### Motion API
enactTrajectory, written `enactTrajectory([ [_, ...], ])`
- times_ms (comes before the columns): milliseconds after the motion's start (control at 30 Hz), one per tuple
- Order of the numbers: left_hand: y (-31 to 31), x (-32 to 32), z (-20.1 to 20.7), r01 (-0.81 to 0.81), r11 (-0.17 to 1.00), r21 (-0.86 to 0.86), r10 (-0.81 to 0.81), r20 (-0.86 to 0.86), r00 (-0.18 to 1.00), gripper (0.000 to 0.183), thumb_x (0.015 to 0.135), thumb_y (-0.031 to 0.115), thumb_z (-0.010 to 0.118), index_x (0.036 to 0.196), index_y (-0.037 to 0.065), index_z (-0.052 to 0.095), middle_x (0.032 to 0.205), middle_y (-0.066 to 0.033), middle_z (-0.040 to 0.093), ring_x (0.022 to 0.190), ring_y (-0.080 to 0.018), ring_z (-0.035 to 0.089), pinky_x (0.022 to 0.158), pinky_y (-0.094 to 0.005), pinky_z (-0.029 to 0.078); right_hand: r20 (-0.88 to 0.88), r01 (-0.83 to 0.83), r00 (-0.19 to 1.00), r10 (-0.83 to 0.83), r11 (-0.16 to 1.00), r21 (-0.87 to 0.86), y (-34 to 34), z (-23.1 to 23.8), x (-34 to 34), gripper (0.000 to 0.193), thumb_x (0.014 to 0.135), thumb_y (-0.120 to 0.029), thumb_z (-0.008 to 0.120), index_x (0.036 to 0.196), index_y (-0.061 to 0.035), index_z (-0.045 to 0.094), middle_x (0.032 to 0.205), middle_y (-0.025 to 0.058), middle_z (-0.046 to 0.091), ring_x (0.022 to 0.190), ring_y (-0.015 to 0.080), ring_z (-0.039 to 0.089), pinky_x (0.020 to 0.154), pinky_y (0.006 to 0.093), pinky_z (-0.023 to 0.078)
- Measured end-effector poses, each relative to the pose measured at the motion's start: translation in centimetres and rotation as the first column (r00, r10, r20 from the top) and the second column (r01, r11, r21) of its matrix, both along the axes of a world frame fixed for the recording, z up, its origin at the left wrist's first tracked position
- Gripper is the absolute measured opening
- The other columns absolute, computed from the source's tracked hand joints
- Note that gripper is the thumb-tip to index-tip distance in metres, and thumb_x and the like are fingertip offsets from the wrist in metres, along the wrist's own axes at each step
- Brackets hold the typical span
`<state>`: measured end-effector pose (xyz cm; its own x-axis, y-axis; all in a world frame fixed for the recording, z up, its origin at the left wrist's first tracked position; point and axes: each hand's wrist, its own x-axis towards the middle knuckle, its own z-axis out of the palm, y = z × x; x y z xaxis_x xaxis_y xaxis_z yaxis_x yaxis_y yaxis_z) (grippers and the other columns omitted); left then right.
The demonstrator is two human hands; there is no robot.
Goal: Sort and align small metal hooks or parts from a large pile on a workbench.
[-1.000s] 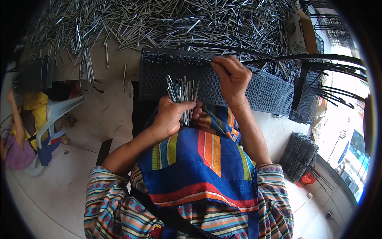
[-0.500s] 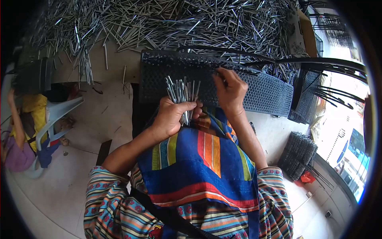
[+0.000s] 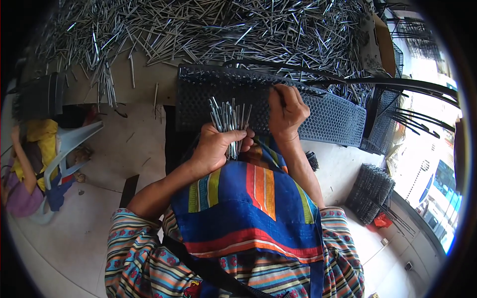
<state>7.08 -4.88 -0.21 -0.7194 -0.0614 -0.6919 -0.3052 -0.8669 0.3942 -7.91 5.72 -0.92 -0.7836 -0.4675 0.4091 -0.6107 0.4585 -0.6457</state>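
Note:
A bundle of thin, shiny metal rods [image 3: 226,116] stands nearly upright in my left hand [image 3: 213,146], with the thumb laid across it. Just right of the bundle, my right hand [image 3: 289,111] is raised over a long dark perforated tray [image 3: 323,115], its fingers curled and pinched. Whatever lies between those fingertips is too small to make out. Small shiny bits line the tray's far edge. Below the hands, a blue striped apron [image 3: 248,208] covers my lap.
A heap of loose metal rods [image 3: 198,30] covers the table beyond the tray. Dark bars [image 3: 402,82] stick out at the right. Stacked black racks [image 3: 370,193] stand on the floor at right. Another person [image 3: 30,174] sits at far left by a pale plastic chair [image 3: 69,149].
My right hand keeps its pinch beside the tray's far edge, its forearm shifted slightly left. The dark bar at the right dips a little lower. My left hand still grips the rods.

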Motion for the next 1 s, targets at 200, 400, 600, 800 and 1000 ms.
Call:
enactTrajectory([
  [200, 0.0, -0.2, 0.3, 0.008, 1.000, 0.007, -0.008, -0.001, 1.000, 0.013, 0.084, -0.003, 0.059, 0.095, -0.002, 0.065, 0.086, -0.0132, 0.069, 0.073, -0.0197, 0.067, 0.067, -0.0311, 0.056, -0.109, -0.088, 0.990, 0.084, 0.996, -0.032, 0.2, 0.8, -0.7, 0.010, 0.075, 0.003, 0.067, 0.083, -0.0005, 0.065, 0.069, 0.0094, 0.061, 0.054, 0.0168, 0.057, 0.051, 0.0252, 0.043],
  [400, 0.1, -0.2, 0.2, -0.004, 1.000, 0.011, 0.004, -0.010, 1.000, 0.013, 0.083, -0.003, 0.059, 0.095, -0.003, 0.064, 0.084, -0.0131, 0.068, 0.074, -0.0196, 0.066, 0.067, -0.0309, 0.055, -0.265, -0.195, 0.945, 0.189, 0.981, 0.003, -0.2, 2.7, -1.6, 0.012, 0.072, 0.003, 0.068, 0.082, -0.0004, 0.065, 0.068, 0.0089, 0.060, 0.053, 0.0200, 0.057, 0.050, 0.0278, 0.043],
  [600, 0.2, -0.2, 0.2, -0.007, 1.000, 0.000, 0.007, -0.012, 1.000, 0.015, 0.083, -0.004, 0.059, 0.097, -0.003, 0.063, 0.085, -0.0133, 0.068, 0.072, -0.0200, 0.065, 0.066, -0.0307, 0.054, -0.246, -0.347, 0.893, 0.378, 0.924, 0.160, -0.1, 3.1, -1.1, 0.014, 0.070, 0.000, 0.070, 0.082, -0.0017, 0.066, 0.067, 0.0081, 0.059, 0.053, 0.0224, 0.057, 0.051, 0.0305, 0.045],
  [800, 0.0, -0.1, 0.3, 0.000, 1.000, 0.011, 0.000, -0.012, 1.000, 0.015, 0.083, -0.004, 0.059, 0.097, -0.003, 0.063, 0.085, -0.0134, 0.068, 0.073, -0.0207, 0.066, 0.067, -0.0310, 0.055, -0.072, -0.239, 0.967, 0.246, 0.967, 0.086, 0.0, 2.3, -1.2, 0.013, 0.070, 0.001, 0.071, 0.082, -0.0018, 0.067, 0.069, 0.0083, 0.059, 0.054, 0.0185, 0.058, 0.050, 0.0276, 0.044],
  [1000, 0.1, 0.0, 0.3, -0.069, 0.997, 0.045, 0.070, -0.018, 0.997, 0.011, 0.082, -0.004, 0.061, 0.091, -0.006, 0.066, 0.084, -0.0156, 0.069, 0.068, -0.0207, 0.067, 0.063, -0.0318, 0.057, 0.007, -0.047, 0.999, 0.047, 0.989, 0.140, -0.7, 2.6, -0.4, 0.013, 0.072, -0.001, 0.071, 0.085, -0.0038, 0.068, 0.070, 0.0074, 0.059, 0.056, 0.0183, 0.059, 0.052, 0.0275, 0.045],
])
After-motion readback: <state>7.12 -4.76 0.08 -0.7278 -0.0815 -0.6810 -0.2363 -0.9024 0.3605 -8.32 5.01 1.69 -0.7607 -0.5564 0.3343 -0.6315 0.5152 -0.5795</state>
